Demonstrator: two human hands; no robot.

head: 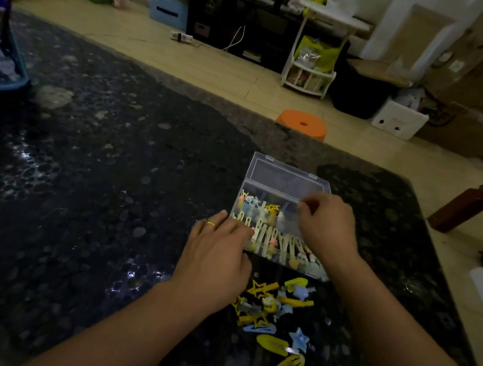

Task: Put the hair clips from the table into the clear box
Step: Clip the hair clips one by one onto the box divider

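Left hand (214,261) on clear box (268,184)

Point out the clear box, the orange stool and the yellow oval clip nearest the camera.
clear box (286,176), head view, on its open lid.
orange stool (302,125), head view, on its seat top.
yellow oval clip (289,365), head view, on its middle.
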